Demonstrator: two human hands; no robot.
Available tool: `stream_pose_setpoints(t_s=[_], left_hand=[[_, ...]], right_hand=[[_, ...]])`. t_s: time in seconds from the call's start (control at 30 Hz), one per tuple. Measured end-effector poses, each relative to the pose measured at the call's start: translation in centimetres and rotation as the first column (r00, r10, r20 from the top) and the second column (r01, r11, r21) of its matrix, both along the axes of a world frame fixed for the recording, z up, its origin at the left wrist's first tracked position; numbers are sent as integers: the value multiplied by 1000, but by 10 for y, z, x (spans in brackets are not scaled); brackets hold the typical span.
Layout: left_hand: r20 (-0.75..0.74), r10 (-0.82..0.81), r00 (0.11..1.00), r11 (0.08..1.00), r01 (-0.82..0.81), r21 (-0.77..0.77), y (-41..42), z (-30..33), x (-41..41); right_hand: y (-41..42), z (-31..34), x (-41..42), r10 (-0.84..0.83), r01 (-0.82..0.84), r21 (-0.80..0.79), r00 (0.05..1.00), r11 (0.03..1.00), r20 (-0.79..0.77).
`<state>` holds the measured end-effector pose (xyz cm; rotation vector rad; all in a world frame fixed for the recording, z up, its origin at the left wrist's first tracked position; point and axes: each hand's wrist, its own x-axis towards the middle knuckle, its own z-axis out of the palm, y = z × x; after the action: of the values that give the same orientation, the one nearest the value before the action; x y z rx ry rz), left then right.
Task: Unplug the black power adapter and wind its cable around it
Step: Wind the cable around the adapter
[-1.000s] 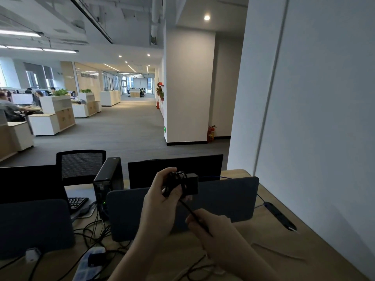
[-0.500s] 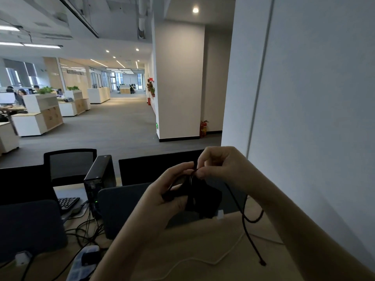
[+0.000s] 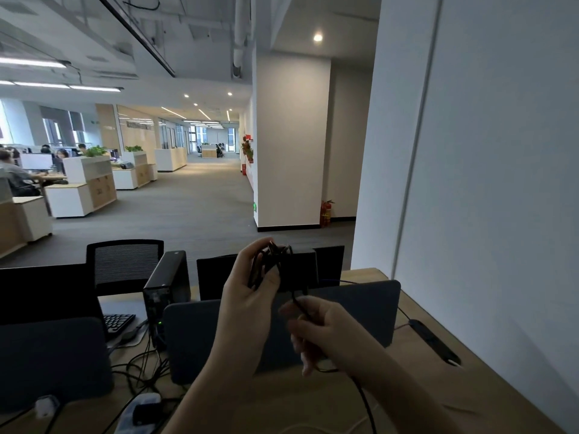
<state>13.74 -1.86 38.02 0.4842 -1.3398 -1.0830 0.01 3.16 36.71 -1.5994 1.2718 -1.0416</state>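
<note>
While the left hand (image 3: 250, 286) grips the black power adapter (image 3: 294, 266) above the desk (image 3: 488, 399), already unplugged, winding is underway; right hand (image 3: 329, 333) pinches the cable (image 3: 365, 399) below the adapter. Next: another wrap, kept taut.

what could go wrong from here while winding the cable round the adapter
1. The loops already on the black power adapter look loose and bunched under the left hand; they might slip off if that grip eases.
2. The cable trails slack from the right hand down over the desk; its free end could snag on the other leads lying there.
3. The cable bends sharply where it leaves the adapter, so a hard pull may strain it.
</note>
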Motion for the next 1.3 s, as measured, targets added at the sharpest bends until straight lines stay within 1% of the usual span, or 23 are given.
stream_pose_setpoints(t_s=[0.07,0.13,0.2,0.27,0.3,0.33,0.4,0.43,0.47,0.57,0.63,0.7,0.73,0.83,0.93,1.0,1.13,1.17,1.27,1.3], left_hand=[[-55,27,998,999,-26,26,-6,6,-2],[-40,91,995,996,-91,18,-14,7,-2],[86,201,976,977,-193,-89,-15,4,0],[226,300,927,940,-247,-236,-12,-3,1],[275,310,910,931,-232,-282,-9,-6,1],[317,280,906,936,-185,-300,-7,-9,1],[371,124,920,965,-25,-260,-3,-7,4],[383,29,923,974,59,-218,-1,-5,7],[393,-50,918,975,130,-182,0,-3,10],[418,-176,891,953,261,-154,7,5,18],[330,-279,902,930,340,-141,13,10,19],[183,-403,897,898,426,-109,17,13,18],[130,-425,896,893,439,-100,18,14,18],[55,-399,915,913,402,-70,20,17,17],[-85,-435,896,899,438,10,23,18,14],[-136,-400,906,910,410,54,22,17,12],[-163,-295,941,944,314,102,18,12,4],[-177,-273,946,950,294,103,17,11,2],[-222,-213,952,966,239,99,17,11,-1],[-236,-204,950,969,230,87,18,13,-2]], right_hand=[[6,5,9,-31,30,-11,982,999,-184],[15,11,13,-94,68,-78,912,995,-400],[28,22,13,-152,53,-184,805,981,-574],[42,42,11,-220,6,-302,699,953,-681],[47,55,10,-261,-22,-361,650,932,-714],[50,68,7,-309,-61,-429,602,901,-736],[50,93,-1,-378,-155,-537,552,829,-743],[48,104,-7,-385,-184,-561,558,807,-735],[45,112,-12,-374,-188,-571,588,799,-717],[35,124,-27,-289,-136,-559,743,818,-604],[25,125,-32,-176,-140,-514,837,846,-517],[15,117,-37,-41,-149,-423,912,894,-408],[10,111,-39,27,-163,-374,939,913,-344],[3,90,-43,148,-196,-256,970,947,-194],[2,72,-40,219,-235,-172,970,957,-108],[1,63,-36,180,-194,-147,978,970,-101],[-2,49,-30,3,-32,-173,986,984,-164],[-1,48,-27,-32,1,-178,985,984,-170],[3,42,-19,-92,49,-167,961,985,-261],[5,38,-15,-94,61,-141,967,988,-238]])
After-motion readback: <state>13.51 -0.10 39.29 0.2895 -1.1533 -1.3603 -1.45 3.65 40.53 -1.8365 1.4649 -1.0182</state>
